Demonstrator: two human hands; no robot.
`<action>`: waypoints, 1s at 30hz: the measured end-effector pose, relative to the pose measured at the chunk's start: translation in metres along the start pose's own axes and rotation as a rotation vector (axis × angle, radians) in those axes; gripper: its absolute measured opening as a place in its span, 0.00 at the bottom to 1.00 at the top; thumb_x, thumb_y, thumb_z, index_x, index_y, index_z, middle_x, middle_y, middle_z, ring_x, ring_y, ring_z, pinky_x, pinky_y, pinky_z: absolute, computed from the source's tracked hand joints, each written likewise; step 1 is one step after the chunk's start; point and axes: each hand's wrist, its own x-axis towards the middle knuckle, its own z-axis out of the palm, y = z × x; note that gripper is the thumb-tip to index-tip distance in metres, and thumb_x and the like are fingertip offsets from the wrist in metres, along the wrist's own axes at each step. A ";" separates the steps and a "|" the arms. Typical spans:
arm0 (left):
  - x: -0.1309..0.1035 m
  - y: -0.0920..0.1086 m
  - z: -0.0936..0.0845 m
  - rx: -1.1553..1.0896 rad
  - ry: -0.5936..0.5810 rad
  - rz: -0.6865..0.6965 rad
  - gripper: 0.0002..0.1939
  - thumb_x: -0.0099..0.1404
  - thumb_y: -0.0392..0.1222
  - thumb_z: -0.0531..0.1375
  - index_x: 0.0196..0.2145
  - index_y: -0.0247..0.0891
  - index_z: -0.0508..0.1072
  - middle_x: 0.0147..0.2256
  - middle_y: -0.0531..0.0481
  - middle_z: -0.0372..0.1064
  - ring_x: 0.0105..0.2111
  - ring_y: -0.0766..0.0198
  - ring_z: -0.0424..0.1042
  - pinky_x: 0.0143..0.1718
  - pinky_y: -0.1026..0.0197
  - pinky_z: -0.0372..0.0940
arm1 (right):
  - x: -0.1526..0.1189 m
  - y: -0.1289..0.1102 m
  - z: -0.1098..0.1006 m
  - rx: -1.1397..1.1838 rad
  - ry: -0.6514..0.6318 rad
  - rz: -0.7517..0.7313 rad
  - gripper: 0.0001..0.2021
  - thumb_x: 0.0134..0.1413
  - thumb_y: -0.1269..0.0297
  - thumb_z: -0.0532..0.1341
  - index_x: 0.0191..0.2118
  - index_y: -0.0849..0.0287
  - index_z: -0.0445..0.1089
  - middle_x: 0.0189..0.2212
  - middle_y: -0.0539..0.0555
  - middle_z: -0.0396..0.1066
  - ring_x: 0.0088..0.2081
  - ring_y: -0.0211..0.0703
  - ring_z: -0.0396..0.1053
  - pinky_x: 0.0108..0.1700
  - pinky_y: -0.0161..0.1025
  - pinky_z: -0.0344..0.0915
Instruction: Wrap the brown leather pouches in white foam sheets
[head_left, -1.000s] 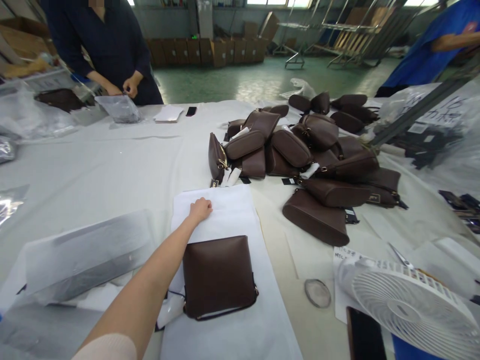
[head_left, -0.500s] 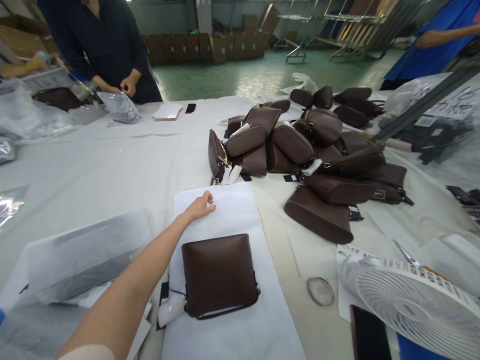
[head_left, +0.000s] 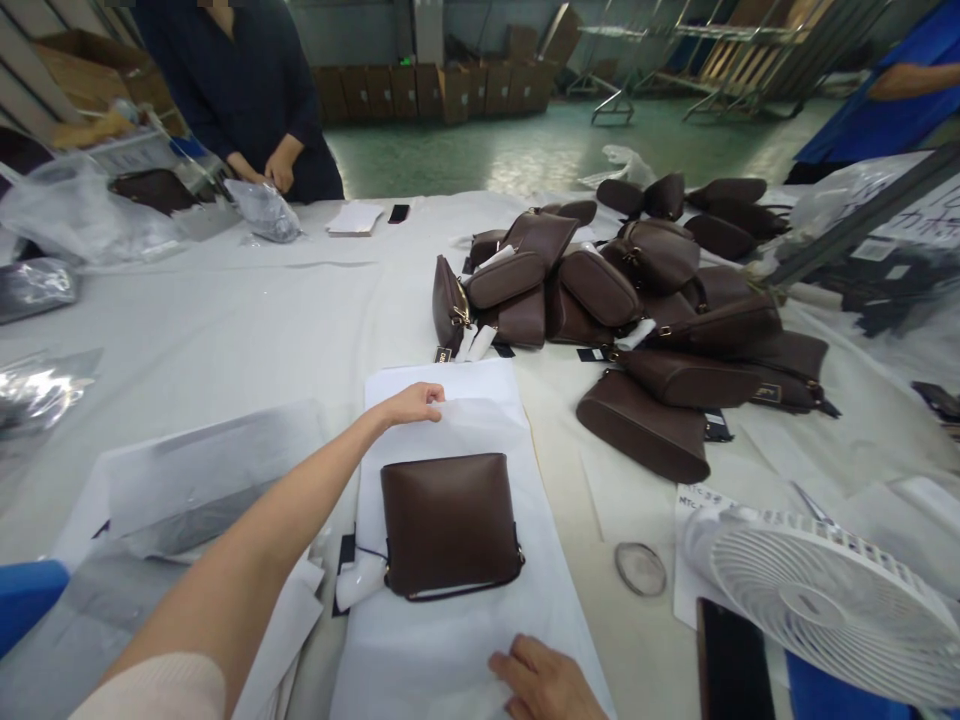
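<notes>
Our right hand (head_left: 546, 682) has entered, loosely spread, just nearside of the smooth, boxy brown bag (head_left: 450, 525) on thin white paper (head_left: 480, 425); beyond that bag, our left hand (head_left: 416, 403) pinches the paper.

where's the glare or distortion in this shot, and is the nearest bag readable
Head view: glare on the floor and on the plastic at the left edge; head view: fan looks stretched at the right; head view: nearest bag dark, but its outline is clear.
</notes>
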 end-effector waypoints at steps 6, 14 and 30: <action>-0.028 0.036 -0.016 0.135 -0.049 0.062 0.19 0.50 0.42 0.60 0.42 0.40 0.69 0.35 0.54 0.67 0.25 0.69 0.66 0.32 0.64 0.61 | 0.073 0.006 -0.059 0.092 0.161 0.068 0.10 0.61 0.68 0.50 0.38 0.56 0.69 0.32 0.52 0.69 0.35 0.39 0.68 0.36 0.34 0.61; -0.044 0.054 -0.009 0.512 -0.089 -0.056 0.07 0.53 0.42 0.60 0.31 0.37 0.71 0.28 0.47 0.71 0.31 0.57 0.70 0.31 0.61 0.59 | 0.163 0.036 -0.097 -0.123 0.144 0.131 0.11 0.60 0.57 0.54 0.34 0.56 0.70 0.30 0.51 0.70 0.34 0.39 0.68 0.34 0.34 0.57; -0.080 0.065 0.028 0.604 -0.077 -0.031 0.33 0.44 0.73 0.59 0.33 0.40 0.71 0.27 0.45 0.72 0.31 0.52 0.72 0.28 0.60 0.58 | 0.195 0.061 -0.113 0.154 0.119 0.092 0.15 0.55 0.52 0.58 0.32 0.58 0.73 0.27 0.50 0.73 0.30 0.38 0.66 0.31 0.33 0.54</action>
